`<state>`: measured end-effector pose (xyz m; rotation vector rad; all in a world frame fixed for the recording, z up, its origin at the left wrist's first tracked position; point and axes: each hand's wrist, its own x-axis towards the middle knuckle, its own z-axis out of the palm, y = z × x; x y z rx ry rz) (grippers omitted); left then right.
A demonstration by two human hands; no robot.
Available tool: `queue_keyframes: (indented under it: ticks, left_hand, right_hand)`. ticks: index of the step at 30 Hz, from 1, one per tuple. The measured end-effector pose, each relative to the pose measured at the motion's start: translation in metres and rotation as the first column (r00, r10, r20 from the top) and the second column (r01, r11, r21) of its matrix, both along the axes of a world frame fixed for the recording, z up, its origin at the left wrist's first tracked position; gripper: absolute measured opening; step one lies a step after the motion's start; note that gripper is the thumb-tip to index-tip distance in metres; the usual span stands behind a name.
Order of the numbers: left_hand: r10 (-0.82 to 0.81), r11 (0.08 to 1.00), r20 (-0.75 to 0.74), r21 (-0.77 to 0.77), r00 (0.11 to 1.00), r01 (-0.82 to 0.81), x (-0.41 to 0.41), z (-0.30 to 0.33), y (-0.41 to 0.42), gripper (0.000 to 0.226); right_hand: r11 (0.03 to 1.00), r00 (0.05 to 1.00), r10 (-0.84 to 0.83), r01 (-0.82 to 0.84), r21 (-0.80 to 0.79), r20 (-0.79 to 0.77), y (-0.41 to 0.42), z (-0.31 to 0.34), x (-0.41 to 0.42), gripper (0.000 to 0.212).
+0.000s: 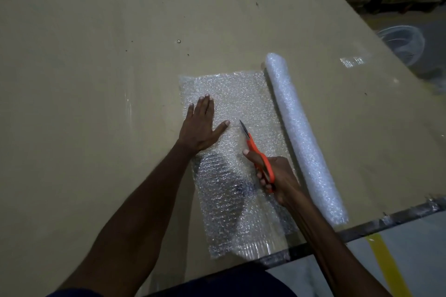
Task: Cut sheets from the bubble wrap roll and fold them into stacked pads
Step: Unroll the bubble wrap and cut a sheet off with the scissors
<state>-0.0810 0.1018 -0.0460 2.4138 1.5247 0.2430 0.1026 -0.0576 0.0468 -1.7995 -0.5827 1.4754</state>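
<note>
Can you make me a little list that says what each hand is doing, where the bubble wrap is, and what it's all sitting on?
left hand: flat, fingers spread, pressing on the bubble wrap sheet
right hand: gripping orange scissors, blades pointing away from the person, over the sheet
bubble wrap roll: lying on the right of the sheet, joined to it at the far end
surface: brown cardboard
folded pads: none visible

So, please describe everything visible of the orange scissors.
The scissors have bright orange plastic handles and short grey metal blades, nearly closed, pointing away from the person. The right hand holds the handles; the blades lie over the unrolled bubble wrap sheet, partway along it, left of the roll.
</note>
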Motion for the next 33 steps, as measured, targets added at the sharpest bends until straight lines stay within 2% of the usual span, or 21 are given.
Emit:
queue_keyframes:
  ticks: [9,33]
  left_hand:
    - [-0.007,1.000,-0.003,0.003,1.000,0.007,-0.004,-0.002,-0.005,0.094]
    - [0.016,1.000,0.003,0.005,1.000,-0.016,-0.006,0.000,-0.011,0.096]
  right_hand:
    - [1.000,1.000,-0.014,0.014,-0.004,-0.015,0.004,-0.002,-0.004,0.051]
    - [0.999,1.000,0.028,-0.028,0.036,-0.006,0.029,0.002,-0.007,0.045]
